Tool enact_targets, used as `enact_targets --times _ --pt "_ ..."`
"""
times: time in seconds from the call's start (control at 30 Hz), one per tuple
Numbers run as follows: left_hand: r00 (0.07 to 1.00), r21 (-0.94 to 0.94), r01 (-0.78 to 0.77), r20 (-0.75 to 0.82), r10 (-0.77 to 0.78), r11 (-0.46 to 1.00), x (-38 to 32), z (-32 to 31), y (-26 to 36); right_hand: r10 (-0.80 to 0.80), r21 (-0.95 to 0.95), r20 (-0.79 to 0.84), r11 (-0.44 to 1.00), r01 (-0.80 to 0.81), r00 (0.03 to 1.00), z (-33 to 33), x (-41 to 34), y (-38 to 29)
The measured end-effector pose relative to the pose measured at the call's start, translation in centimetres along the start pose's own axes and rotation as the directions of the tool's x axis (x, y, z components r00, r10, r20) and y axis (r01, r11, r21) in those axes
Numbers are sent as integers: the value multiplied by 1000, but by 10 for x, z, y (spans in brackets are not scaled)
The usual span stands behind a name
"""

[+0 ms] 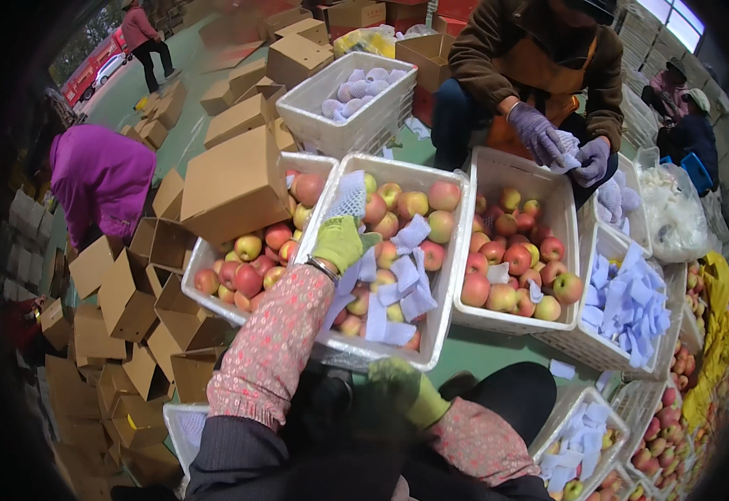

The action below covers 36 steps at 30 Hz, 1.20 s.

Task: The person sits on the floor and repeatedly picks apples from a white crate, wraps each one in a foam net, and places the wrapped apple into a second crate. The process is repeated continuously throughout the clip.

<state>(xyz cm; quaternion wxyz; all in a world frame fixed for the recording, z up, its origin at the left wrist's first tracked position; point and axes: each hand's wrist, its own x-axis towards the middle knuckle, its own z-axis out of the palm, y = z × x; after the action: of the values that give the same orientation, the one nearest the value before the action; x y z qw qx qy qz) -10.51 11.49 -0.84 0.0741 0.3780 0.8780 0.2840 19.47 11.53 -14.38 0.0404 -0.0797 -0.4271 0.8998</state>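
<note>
My left hand point(341, 244), in a yellow-green glove, is at the left side of the middle white plastic crate point(458, 206). A white foam net sleeve point(348, 195) stands up at its fingertips; whether the fingers grip it or an apple inside it, I cannot tell. Apples point(442, 195) and flattened foam sleeves point(407, 273) lie in that crate. My right hand point(408, 391), gloved alike and blurred, is below the crate's near edge, over my lap. Its fingers are partly hidden and its hold is unclear.
Crates of apples stand left and right point(515, 321), beside a crate of foam sleeves point(630, 307). A cardboard box point(233, 181) rests over the left crate; more boxes lie beyond. A co-worker's gloved hands point(558, 147) hold a foam-wrapped thing across from me. Another person bends at left.
</note>
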Motion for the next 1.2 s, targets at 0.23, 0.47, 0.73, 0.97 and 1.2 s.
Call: enact_targets --times 0.23,0.47,0.73,0.97,1.2 --pt "928 -458 372 163 -336 807 94 75 -34 37 -638 -78 766 -78 996 8 5 -35" --pt "935 -352 345 207 -288 870 162 127 -73 -160 -945 198 232 232 967 34 2 -89" --pt "968 -518 -161 84 237 840 61 68 -37 -153 -718 -316 684 -130 936 18 9 -71" --pt "850 -872 468 488 199 144 -92 10 25 -608 -989 -76 149 19 790 27 22 -94" --pt "896 -926 291 352 271 239 -165 -1 52 -798 -960 127 49 274 588 55 16 -104"
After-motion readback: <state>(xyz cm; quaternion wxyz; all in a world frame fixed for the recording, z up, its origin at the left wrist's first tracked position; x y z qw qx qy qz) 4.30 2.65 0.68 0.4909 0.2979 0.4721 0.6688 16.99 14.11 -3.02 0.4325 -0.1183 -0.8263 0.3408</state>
